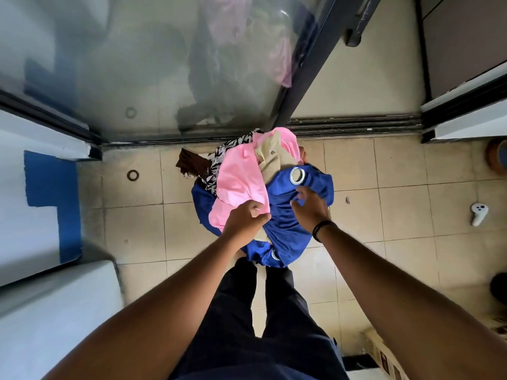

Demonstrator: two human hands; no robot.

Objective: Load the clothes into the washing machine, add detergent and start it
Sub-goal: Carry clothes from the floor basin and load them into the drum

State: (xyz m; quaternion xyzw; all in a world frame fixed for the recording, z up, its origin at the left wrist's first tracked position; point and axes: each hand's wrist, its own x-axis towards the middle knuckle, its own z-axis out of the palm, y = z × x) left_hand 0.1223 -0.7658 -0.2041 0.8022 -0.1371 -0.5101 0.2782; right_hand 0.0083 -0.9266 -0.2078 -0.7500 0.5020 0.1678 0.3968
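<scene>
A heap of clothes lies on the tiled floor in front of my feet. On top is a pink garment [238,182], with a beige piece [270,157] and a black-and-white patterned cloth [219,160] behind it. A blue curtain with metal eyelets [288,215] wraps the right and near side. My left hand [245,219] grips the near edge of the pink garment. My right hand [311,205] lies on the blue curtain with fingers spread and slightly bent. The white washing machine [55,319] shows at the lower left.
A glass sliding door [164,64] stands just behind the heap, its track [354,123] running to the right. A white game controller [478,213] lies on the floor at right. A cardboard box [381,355] sits at the lower right.
</scene>
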